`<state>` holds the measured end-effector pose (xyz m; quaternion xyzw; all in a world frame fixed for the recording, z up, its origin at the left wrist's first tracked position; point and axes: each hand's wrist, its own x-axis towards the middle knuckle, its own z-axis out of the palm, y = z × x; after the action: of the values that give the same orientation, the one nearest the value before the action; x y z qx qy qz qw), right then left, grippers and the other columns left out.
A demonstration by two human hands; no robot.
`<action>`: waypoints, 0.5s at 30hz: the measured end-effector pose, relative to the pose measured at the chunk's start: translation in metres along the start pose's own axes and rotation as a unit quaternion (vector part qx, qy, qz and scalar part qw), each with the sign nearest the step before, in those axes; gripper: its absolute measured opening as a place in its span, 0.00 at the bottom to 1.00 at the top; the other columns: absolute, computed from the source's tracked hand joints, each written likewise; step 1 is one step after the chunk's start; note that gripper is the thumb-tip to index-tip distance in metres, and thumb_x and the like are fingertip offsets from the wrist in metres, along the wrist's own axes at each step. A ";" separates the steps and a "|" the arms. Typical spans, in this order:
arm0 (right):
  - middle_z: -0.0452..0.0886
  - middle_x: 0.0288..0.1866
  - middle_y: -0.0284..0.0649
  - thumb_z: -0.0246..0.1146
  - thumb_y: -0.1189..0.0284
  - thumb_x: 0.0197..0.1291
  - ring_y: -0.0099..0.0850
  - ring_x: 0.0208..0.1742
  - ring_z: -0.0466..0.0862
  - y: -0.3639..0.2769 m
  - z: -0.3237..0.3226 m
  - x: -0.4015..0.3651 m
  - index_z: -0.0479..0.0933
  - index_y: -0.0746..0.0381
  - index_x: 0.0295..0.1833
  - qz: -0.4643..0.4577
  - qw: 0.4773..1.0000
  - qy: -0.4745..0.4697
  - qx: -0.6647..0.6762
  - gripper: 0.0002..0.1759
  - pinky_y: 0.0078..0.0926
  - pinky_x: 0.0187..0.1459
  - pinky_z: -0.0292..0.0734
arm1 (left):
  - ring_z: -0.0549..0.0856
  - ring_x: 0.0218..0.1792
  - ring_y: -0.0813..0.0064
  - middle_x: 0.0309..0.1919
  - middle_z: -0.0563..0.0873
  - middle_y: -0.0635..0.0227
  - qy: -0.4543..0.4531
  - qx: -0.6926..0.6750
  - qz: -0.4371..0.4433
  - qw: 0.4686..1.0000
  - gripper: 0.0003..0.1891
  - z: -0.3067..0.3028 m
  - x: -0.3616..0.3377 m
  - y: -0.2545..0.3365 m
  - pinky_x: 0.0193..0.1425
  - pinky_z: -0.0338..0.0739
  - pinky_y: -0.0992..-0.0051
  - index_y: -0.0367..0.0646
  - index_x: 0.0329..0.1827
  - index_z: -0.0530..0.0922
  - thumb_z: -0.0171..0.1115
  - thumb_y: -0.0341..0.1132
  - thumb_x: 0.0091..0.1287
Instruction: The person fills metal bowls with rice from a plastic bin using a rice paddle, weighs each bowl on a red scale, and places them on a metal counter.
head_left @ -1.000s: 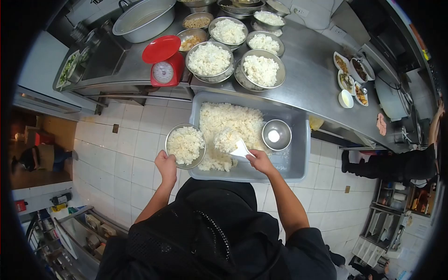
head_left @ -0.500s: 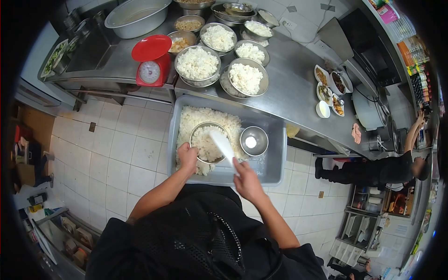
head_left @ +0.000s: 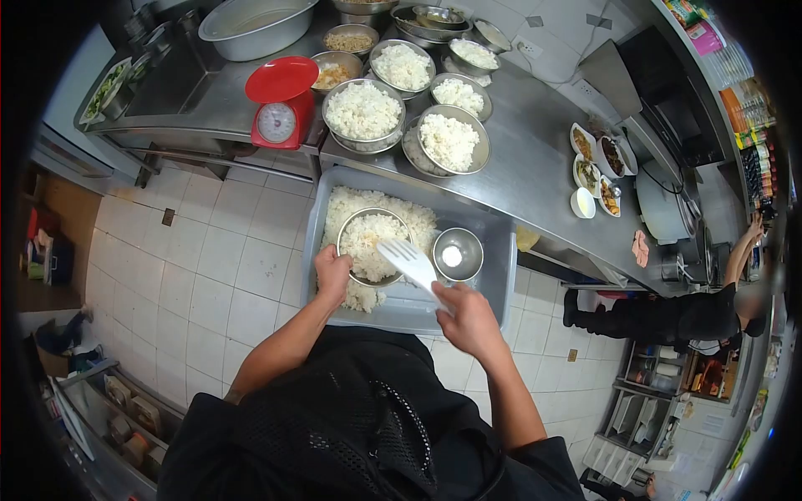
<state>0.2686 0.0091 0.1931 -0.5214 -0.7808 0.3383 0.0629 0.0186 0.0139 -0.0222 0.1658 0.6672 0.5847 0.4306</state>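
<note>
My left hand [head_left: 333, 274] is closed on the rim of a metal bowl [head_left: 408, 230] heaped with white rice [head_left: 368, 244]. The bowl is over a grey plastic tub [head_left: 508, 288], where loose rice [head_left: 347, 200] covers the left and back part. In my right hand [head_left: 468, 317] is a white slotted rice paddle [head_left: 409, 260], gripped by its handle. The paddle's slotted head lies at the bowl's right side, partly over the rim. A smaller metal bowl [head_left: 458, 255] rests in the tub to the right, with a small white patch in its bottom.
On the steel counter [head_left: 526, 159] stand several metal bowls of rice [head_left: 362, 110], a red dial scale [head_left: 280, 121] and a large grey basin [head_left: 255, 29]. White dishes of food [head_left: 597, 171] are farther right. Another person in black [head_left: 685, 313] stands at the right.
The paddle has moved from over the bowl's middle toward its right side, and its slots now show. My right hand has shifted right. The rice in the bowl stands fuller.
</note>
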 end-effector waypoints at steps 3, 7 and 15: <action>0.81 0.43 0.58 0.67 0.78 0.54 0.57 0.45 0.84 0.009 0.047 0.020 0.81 0.65 0.64 0.002 1.000 -0.010 -0.027 0.28 0.50 0.49 0.78 | 0.68 0.23 0.84 0.20 0.72 0.76 -0.010 0.018 0.027 0.999 0.09 0.008 -0.006 0.001 0.25 0.61 0.73 0.41 0.20 0.69 0.56 0.17 0.50; 0.81 0.44 0.57 0.64 0.77 0.57 0.56 0.47 0.84 -0.006 0.022 0.004 0.80 0.65 0.64 -0.024 0.999 -0.033 -0.006 0.26 0.52 0.50 0.78 | 0.67 0.23 0.84 0.20 0.72 0.77 0.011 0.001 0.024 1.000 0.09 0.004 -0.005 0.012 0.25 0.60 0.73 0.41 0.21 0.70 0.57 0.16 0.51; 0.82 0.43 0.57 0.68 0.77 0.58 0.55 0.46 0.84 -0.007 0.034 0.026 0.81 0.67 0.64 0.012 0.998 0.020 0.052 0.26 0.44 0.52 0.78 | 0.69 0.23 0.84 0.20 0.73 0.76 -0.057 -0.021 -0.005 0.998 0.10 0.012 -0.017 0.027 0.25 0.61 0.74 0.41 0.21 0.71 0.58 0.16 0.50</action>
<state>0.2365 0.0135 0.1642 -0.5332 -0.7545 0.3691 0.1014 0.0303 0.0159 0.0096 0.1865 0.6302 0.5858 0.4743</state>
